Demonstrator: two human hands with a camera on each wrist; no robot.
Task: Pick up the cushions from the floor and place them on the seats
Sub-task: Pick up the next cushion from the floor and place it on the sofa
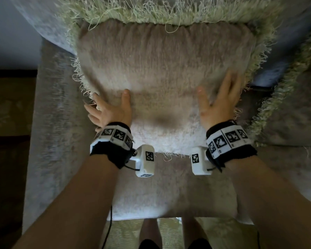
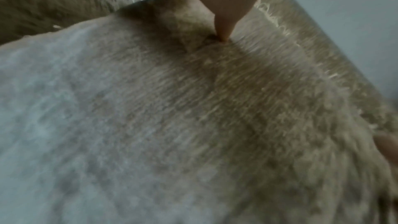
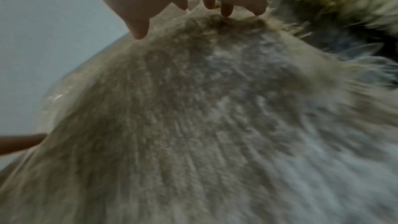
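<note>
A beige plush cushion (image 1: 160,69) with a pale fringe leans on the armchair seat (image 1: 169,191) against the backrest. My left hand (image 1: 109,103) lies on its lower left corner, thumb on the face and fingers spread over the fringed edge. My right hand (image 1: 220,95) presses flat on its right side, fingers straight and blurred. The left wrist view has the cushion (image 2: 172,108) filling the frame, with one fingertip (image 2: 224,28) pushed into the pile. In the right wrist view, straight fingertips (image 3: 140,28) touch the cushion (image 3: 193,117).
A second fringed cushion (image 1: 151,9) stands behind the first, at the top of the backrest. A third fringed cushion (image 1: 285,97) lies at the right. The left armrest (image 1: 52,123) borders the seat, with dark floor (image 1: 7,105) beyond it. My legs (image 1: 151,230) stand at the seat's front edge.
</note>
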